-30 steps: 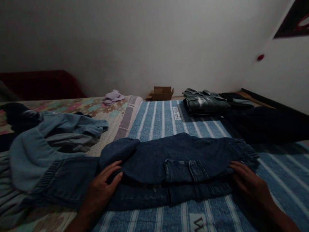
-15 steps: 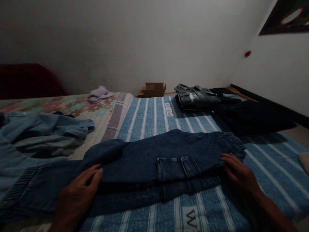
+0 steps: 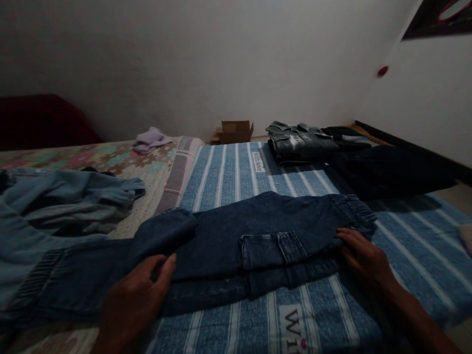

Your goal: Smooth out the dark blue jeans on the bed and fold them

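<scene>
Dark blue denim trousers (image 3: 221,221) with a cargo pocket and gathered elastic ends lie sideways across a blue striped sheet. My left hand (image 3: 142,295) is closed on the near edge of the upper leg, whose cloth is raised in a fold beside it. Beneath, the other leg stretches left to its gathered cuff. At the waist end on the right, my right hand (image 3: 363,258) grips the near edge, its fingertips on top and the thumb mostly hidden.
A heap of light blue denim and grey clothes (image 3: 73,201) lies at left on a floral cover. Further back are a lilac cloth (image 3: 150,140) and a cardboard box (image 3: 236,132). At right are a folded grey denim garment (image 3: 298,142) and dark clothes (image 3: 391,169).
My left hand has moved right and slightly down, drawing the upper leg's cloth into a bigger fold. My right hand stays at the waist end. The view has tilted slightly.
</scene>
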{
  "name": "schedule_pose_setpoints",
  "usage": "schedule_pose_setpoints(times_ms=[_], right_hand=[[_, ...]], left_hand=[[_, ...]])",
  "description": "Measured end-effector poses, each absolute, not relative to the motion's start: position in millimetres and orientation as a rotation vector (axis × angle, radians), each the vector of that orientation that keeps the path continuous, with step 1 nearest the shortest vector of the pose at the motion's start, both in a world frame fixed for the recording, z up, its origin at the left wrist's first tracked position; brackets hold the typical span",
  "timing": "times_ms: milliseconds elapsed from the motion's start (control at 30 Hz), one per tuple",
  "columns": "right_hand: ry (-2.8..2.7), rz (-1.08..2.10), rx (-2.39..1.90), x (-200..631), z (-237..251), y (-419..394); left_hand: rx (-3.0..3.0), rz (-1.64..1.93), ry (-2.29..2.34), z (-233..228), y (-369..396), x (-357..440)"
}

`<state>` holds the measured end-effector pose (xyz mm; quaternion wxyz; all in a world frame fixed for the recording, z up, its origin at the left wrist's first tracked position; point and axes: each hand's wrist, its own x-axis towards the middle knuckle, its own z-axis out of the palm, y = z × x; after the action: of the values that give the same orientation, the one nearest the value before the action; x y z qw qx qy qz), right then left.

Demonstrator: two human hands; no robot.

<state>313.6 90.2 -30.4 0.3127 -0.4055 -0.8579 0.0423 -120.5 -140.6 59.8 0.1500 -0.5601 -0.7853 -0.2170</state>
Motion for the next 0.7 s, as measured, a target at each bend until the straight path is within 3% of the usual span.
schedule_pose_setpoints(times_ms=[167,300,700], right_hand=[[-2.266,0.054,-1.08,308,-30,87],[-2.266,0.024,-1.096,306,-30,87],[-2.238,0.038,-1.085,299,-24,91]], left_hand=[[-2.047,-0.775,-1.956,52,-113,-53],[-2.19,-0.703,-1.803,40,-91,-14],[-2.138,-0.589,-1.798,18,-69,-5]])
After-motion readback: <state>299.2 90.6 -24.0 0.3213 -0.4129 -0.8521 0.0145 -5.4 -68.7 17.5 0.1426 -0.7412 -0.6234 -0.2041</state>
